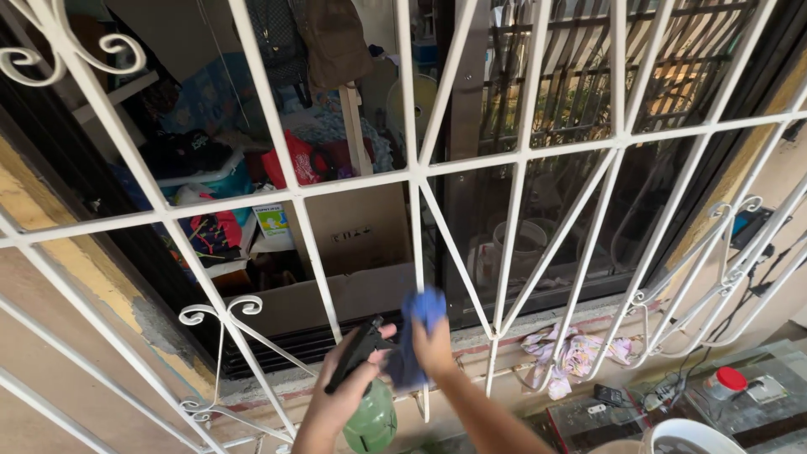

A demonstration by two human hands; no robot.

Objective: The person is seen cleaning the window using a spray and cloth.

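Observation:
My left hand [340,395] grips a green spray bottle [370,420] with a black trigger head [357,353], held low in front of a white metal window grille [416,172]. My right hand [433,345] is closed on a blue cloth [416,332] and presses it near the bottom of a vertical grille bar, right beside the bottle's nozzle. Both hands sit close together at the lower centre of the head view. Behind the bars the window is open on the left, with dark glass on the right.
A crumpled floral rag [572,353] lies on the window ledge to the right. Below right stand a glass-topped table [756,395] with a red-lidded jar [727,381] and a white bucket rim [689,433]. Cardboard boxes [353,231] and clutter fill the room inside.

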